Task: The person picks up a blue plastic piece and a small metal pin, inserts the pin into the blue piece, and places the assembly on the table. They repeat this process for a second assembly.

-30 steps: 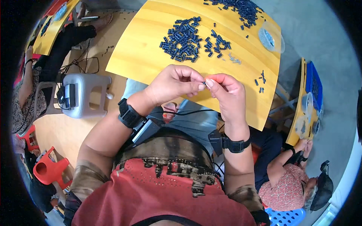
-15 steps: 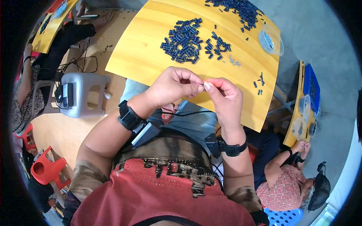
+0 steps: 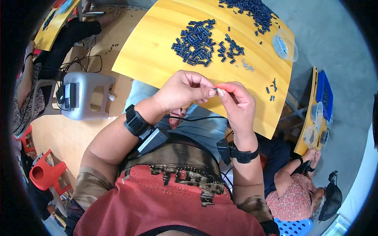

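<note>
Above the near edge of the yellow table, my left hand [image 3: 182, 89] and my right hand [image 3: 240, 105] meet fingertip to fingertip. Thumb and forefinger of each are pinched on a small dark piece [image 3: 216, 89], mostly covered by the fingers. Beyond my hands lies a heap of short black cylindrical parts [image 3: 195, 42], with a smaller loose group [image 3: 229, 49] to its right. Tiny silvery pieces [image 3: 247, 65] are scattered just below that group. A few black parts [image 3: 271, 90] lie apart toward the table's right side.
A bigger black pile [image 3: 252, 13] covers the far end of the yellow table [image 3: 145, 43]. Near its right edge stands a clear tub [image 3: 281, 46] of small bluish pieces. A grey stool [image 3: 88, 94] is at left; a co-worker [image 3: 293, 192] sits at right beside another table with a blue tray [image 3: 324, 94].
Both hands stay pinched together, with slight finger movement; a bit more of the small piece shows between them. The whole view has shifted slightly.
</note>
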### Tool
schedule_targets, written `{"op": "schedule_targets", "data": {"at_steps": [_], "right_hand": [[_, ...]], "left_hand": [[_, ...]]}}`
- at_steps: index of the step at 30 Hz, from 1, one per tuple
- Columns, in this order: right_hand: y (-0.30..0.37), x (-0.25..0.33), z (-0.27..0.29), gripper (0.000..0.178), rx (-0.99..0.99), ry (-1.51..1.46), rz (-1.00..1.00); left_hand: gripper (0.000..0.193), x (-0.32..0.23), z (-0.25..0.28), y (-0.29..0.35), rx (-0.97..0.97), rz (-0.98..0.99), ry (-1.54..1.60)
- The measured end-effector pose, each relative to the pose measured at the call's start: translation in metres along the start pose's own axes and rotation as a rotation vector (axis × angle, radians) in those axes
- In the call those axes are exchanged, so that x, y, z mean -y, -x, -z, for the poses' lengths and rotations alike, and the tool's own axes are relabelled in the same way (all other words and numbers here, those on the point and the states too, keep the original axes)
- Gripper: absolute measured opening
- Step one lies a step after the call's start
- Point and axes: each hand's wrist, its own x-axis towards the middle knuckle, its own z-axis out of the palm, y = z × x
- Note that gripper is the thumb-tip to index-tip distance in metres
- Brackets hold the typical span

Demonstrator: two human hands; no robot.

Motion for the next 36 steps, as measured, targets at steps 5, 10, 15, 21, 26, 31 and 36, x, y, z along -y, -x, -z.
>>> {"op": "schedule_targets", "data": {"at_steps": [5, 10, 15, 21, 26, 31, 36], "right_hand": [[0.001, 0.005, 0.001, 0.009, -0.020, 0.022, 0.016], [0.001, 0.006, 0.001, 0.008, -0.024, 0.075, 0.025], [-0.001, 0.016, 0.003, 0.007, 0.001, 0.257, 0.052], [-0.007, 0.023, 0.001, 0.010, 0.075, 0.629, 0.296], [-0.005, 0.013, -0.006, 0.016, 0.064, 0.644, 0.292], [0.002, 0.009, -0.011, 0.023, 0.011, 0.501, 0.231], [-0.002, 0.007, -0.018, 0.029, -0.016, 0.606, 0.282]], "left_hand": [[0.018, -0.005, -0.001, 0.004, 0.039, 0.020, 0.063], [0.019, 0.000, 0.001, 0.003, 0.057, 0.020, 0.078], [0.018, -0.002, -0.001, 0.004, 0.043, 0.023, 0.046], [0.015, 0.004, 0.001, 0.000, -0.010, 0.009, -0.051], [0.013, 0.009, 0.004, -0.001, -0.067, -0.018, -0.043], [0.011, 0.007, 0.003, -0.002, -0.097, 0.055, -0.017], [0.014, 0.014, 0.004, -0.008, -0.108, 0.058, 0.090]]}}
